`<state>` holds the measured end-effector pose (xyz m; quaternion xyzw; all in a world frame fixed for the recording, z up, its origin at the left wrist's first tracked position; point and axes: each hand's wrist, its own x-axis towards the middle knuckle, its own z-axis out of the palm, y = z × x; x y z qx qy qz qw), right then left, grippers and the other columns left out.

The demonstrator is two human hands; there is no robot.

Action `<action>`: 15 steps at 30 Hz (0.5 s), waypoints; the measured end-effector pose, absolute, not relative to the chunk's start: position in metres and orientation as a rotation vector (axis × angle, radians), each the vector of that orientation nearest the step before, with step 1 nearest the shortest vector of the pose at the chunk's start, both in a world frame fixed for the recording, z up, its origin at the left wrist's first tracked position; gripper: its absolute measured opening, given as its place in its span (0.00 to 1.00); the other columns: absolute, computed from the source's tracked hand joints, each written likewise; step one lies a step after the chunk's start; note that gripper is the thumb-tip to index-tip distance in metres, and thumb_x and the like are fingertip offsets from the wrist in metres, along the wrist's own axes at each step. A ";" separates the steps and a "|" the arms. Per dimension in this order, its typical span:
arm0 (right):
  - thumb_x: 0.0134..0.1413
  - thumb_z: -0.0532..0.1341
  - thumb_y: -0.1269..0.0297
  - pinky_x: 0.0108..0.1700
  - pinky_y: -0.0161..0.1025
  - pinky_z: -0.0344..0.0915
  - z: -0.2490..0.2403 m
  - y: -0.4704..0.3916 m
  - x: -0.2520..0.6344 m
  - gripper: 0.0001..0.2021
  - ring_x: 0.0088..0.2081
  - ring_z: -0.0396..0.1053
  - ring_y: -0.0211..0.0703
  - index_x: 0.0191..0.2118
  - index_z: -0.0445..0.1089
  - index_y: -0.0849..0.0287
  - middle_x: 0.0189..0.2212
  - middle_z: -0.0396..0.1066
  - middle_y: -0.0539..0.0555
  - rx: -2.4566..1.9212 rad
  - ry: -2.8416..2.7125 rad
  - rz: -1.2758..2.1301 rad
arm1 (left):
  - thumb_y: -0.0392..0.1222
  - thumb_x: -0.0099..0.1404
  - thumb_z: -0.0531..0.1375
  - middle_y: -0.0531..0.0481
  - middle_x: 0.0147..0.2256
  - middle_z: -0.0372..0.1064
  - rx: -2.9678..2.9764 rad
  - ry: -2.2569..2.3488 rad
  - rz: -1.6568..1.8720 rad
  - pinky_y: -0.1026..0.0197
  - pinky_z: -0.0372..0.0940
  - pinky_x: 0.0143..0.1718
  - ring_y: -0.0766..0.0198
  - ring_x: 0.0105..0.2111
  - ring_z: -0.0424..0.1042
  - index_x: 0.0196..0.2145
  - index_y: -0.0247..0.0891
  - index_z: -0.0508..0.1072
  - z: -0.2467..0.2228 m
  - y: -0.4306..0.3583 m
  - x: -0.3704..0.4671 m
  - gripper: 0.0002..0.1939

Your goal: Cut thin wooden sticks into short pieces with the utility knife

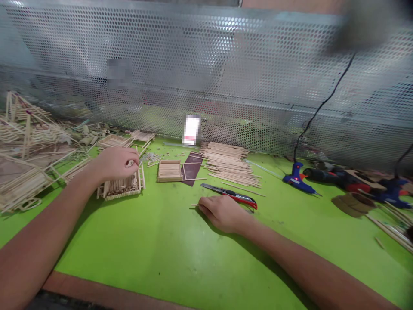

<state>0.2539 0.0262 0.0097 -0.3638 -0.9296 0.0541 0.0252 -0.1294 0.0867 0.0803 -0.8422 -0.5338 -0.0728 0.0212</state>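
Note:
My left hand [118,163] is closed, its fingers curled over a small box-like frame of thin wooden sticks [124,189]. What its fingertips grip is hidden. My right hand [221,211] rests on the green table, pinching a short wooden stick [193,206] whose end pokes out to the left. Just beyond that hand lies a utility knife [234,196] with a red and black handle, its blade pointing left. Between the hands and farther back, a flat stick panel [170,171] lies beside a dark brown sheet [192,168].
A pile of thin sticks [227,161] lies at the back middle. Blue glue guns [298,180] and a brown wooden ring [353,203] are at the right. Stick structures [26,129] crowd the left. Behind stands a perforated metal screen [209,77], with a bright phone [191,129] before it.

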 end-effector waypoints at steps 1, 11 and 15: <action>0.76 0.50 0.62 0.34 0.40 0.61 0.008 0.026 0.253 0.15 0.29 0.68 0.42 0.42 0.71 0.59 0.32 0.75 0.52 -1.051 -2.863 0.120 | 0.47 0.64 0.51 0.47 0.39 0.81 -2.622 -1.590 -0.270 0.57 0.68 0.32 0.55 0.35 0.77 0.33 0.41 0.82 0.078 0.086 -0.127 0.19; 0.71 0.59 0.63 0.61 0.52 0.62 0.008 0.028 0.254 0.13 0.53 0.71 0.49 0.55 0.74 0.59 0.50 0.77 0.58 -0.791 -2.747 -0.015 | 0.35 0.72 0.56 0.45 0.41 0.82 -3.020 -0.849 -0.492 0.53 0.74 0.41 0.58 0.36 0.78 0.51 0.40 0.80 0.015 0.056 -0.053 0.16; 0.72 0.55 0.64 0.62 0.55 0.61 0.014 0.038 0.267 0.16 0.56 0.69 0.53 0.60 0.71 0.59 0.55 0.75 0.59 -1.143 -2.703 -0.125 | 0.33 0.72 0.59 0.44 0.51 0.79 -3.081 -0.683 -0.480 0.52 0.73 0.48 0.57 0.45 0.77 0.60 0.38 0.74 -0.004 0.041 -0.023 0.21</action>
